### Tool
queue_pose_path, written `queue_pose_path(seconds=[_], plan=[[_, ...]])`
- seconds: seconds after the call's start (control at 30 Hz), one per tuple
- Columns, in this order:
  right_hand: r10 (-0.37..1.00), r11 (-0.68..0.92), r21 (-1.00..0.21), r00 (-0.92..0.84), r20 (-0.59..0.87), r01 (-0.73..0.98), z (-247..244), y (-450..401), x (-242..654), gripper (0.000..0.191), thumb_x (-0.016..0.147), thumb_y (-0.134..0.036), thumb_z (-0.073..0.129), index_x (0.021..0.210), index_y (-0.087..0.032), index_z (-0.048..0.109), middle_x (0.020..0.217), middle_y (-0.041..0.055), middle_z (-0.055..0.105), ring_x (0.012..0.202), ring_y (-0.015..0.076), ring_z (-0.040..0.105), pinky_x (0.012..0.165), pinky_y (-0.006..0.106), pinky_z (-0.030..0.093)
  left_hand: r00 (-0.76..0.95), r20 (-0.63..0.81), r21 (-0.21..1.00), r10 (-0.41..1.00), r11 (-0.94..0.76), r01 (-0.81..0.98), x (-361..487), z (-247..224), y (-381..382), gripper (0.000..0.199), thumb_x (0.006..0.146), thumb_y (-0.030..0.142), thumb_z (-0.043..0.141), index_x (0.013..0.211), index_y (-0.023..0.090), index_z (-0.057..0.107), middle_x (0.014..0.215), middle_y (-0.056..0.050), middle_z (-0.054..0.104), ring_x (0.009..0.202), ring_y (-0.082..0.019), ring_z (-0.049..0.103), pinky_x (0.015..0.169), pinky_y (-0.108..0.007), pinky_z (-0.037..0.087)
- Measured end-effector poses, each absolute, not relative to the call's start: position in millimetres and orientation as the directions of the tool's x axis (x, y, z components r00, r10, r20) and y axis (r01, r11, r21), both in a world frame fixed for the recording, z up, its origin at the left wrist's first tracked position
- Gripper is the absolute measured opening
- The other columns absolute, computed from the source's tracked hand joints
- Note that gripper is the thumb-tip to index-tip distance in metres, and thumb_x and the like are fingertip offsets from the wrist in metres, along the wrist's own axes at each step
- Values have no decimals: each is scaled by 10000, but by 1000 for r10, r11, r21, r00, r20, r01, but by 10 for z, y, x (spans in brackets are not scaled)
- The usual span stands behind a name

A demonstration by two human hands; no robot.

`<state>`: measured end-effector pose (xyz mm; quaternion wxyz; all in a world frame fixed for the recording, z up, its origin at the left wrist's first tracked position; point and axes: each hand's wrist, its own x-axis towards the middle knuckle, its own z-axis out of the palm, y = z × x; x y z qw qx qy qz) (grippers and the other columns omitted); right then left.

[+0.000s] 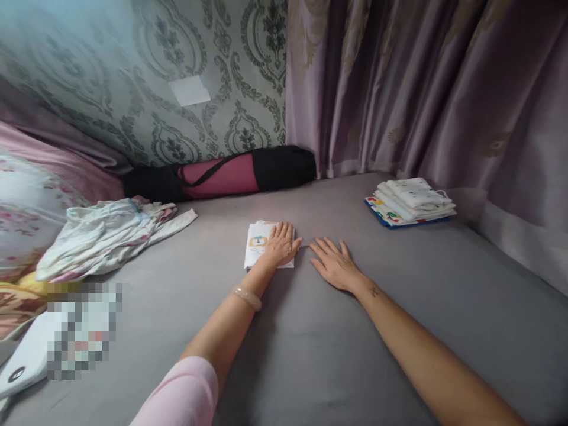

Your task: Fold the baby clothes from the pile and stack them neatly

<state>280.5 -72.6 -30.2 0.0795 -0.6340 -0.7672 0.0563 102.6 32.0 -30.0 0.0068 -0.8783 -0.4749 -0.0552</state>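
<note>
A small folded white cloth (254, 251) with an orange and teal print lies on the grey sheet, in the middle of the view. My left hand (281, 244) rests flat on its right part, fingers stretched out, covering some of the print. To the right of the cloth, my right hand (333, 263) lies palm down on the sheet with its fingers spread. It holds nothing and is apart from the cloth. A pale bangle (247, 297) circles my left wrist.
A stack of folded cloths (415, 198) sits at the right, by the purple curtain (381, 89). Crumpled light clothes (106, 234) lie at the left, with a white object (38, 349) nearer me. Along the patterned wall runs a black and maroon long bag (226, 176).
</note>
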Motion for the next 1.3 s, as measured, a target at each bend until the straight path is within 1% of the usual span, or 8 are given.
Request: queue_pose_path(seconds=[0.27,0.47,0.6,0.77,0.9,1.03,1.17,1.3], plan=[[981,191,-192,-183,61,963,-318,-726,2807,549,996,-450,238,1478,-234,387,1556,83,327,1436,290,258,1138,596,150,491,228,86,841,-519,850,1037,-222,-68,677,997,487,202,1469,19,328,1552,-192,290,1469,-287,184,1199,-448,173],[982,187,-176,-180,60,966,-325,-724,2804,552,997,-450,236,1478,-225,386,1559,82,321,1437,285,259,1143,593,142,497,152,141,854,-516,845,1067,-373,-188,719,983,524,231,1477,5,296,1557,-207,262,1470,-297,175,1198,-460,171],[981,192,-168,-186,50,967,-304,-726,2804,551,997,-439,232,1480,-224,384,1556,82,327,1437,289,261,1141,595,152,521,100,215,848,-530,820,933,-255,-56,689,991,515,172,1499,60,268,1568,-180,253,1470,-272,181,1181,-453,222],[982,188,-164,-183,45,968,-289,-730,2797,550,992,-431,239,1477,-218,389,1559,79,320,1441,288,253,1142,599,155,389,202,111,899,-416,903,555,-73,274,663,999,466,182,1491,35,286,1575,-187,233,1483,-288,118,1198,-468,143],[984,179,-150,-176,36,972,-286,-723,2790,546,993,-427,241,1475,-219,391,1559,77,320,1440,283,255,1142,599,156,364,136,58,921,-375,925,418,-147,454,628,999,456,201,1487,80,325,1561,-157,295,1468,-295,187,1190,-465,170],[985,175,-149,-172,29,973,-287,-717,2780,545,993,-427,236,1474,-223,391,1560,78,320,1439,281,257,1144,595,151,377,85,81,922,-384,920,448,-257,483,623,996,461,212,1486,92,323,1539,-167,339,1442,-302,263,1174,-475,203],[985,170,-139,-168,26,976,-284,-727,2795,549,991,-414,232,1475,-209,390,1559,85,320,1438,279,261,1148,587,147,407,60,144,911,-412,900,393,-239,492,639,991,490,208,1491,104,302,1559,-181,286,1460,-303,215,1168,-494,199],[986,153,-154,-161,-38,976,-186,-700,2768,548,981,-405,257,1468,-199,402,1555,109,324,1434,299,269,1134,597,183,401,81,190,912,-409,892,214,-152,477,645,988,500,198,1500,118,282,1578,-179,233,1475,-297,160,1167,-510,191]])
